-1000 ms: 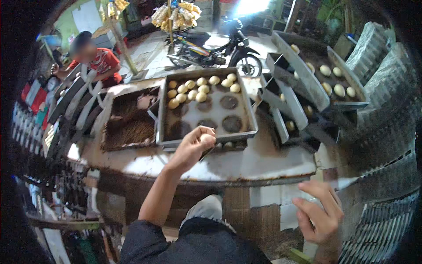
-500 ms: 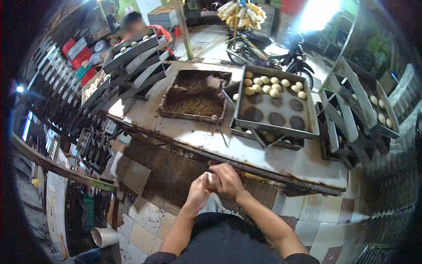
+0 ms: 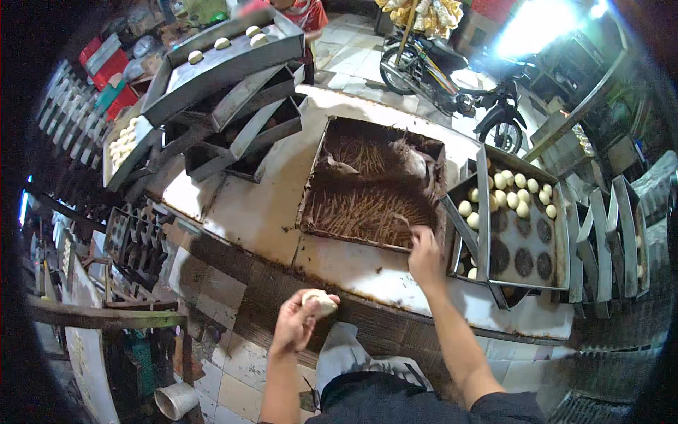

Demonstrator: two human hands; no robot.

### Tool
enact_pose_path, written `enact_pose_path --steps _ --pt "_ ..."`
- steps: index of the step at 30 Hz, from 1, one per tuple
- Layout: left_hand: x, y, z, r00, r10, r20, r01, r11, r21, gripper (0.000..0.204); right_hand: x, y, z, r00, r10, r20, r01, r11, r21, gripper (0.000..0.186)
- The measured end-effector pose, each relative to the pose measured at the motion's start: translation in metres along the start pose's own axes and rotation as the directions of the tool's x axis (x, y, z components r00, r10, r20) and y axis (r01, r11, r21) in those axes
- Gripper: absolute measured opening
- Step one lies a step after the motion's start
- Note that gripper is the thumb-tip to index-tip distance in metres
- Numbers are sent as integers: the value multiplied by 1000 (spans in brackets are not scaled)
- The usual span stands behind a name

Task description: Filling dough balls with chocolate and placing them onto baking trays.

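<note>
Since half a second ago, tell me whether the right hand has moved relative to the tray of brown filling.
Yes. The right hand left the left hand and dough ball below the counter edge and reached up to the near rim of the tray of brown filling.

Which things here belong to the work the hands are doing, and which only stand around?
In use: dough ball in left hand; brown filling tray under right hand; tray of dough balls.
Standing around: motorbike; stacked metal trays; white cup.
</note>
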State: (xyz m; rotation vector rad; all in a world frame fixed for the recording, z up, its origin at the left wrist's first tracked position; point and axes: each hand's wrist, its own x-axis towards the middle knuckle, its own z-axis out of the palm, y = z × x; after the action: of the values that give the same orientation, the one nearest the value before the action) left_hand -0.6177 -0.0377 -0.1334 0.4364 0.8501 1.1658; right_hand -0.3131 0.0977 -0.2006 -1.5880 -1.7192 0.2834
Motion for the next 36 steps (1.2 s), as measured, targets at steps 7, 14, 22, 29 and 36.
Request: enact_pose_path --steps 7,14,22,29,36 --pt "72 21 -55 991 -46 -124 57 995 82 24 126 26 89 962 85 258 12 936 -353 30" --pt "102 -6 -25 989 -88 -116 105 983 151 32 108 -4 70 895 26 445 -87 989 117 37" --pt "141 -19 84 991 -132 4 130 983 127 34 12 -112 -22 982 157 109 -191 831 523 7" --pt "118 -53 114 990 6 -142 -36 976 -215 42 -60 -44 -52 990 94 -105 -47 921 387 2" --pt "38 -72 145 993 -12 115 10 1000 17 53 -87 37 -63 983 177 42 -182 970 163 37"
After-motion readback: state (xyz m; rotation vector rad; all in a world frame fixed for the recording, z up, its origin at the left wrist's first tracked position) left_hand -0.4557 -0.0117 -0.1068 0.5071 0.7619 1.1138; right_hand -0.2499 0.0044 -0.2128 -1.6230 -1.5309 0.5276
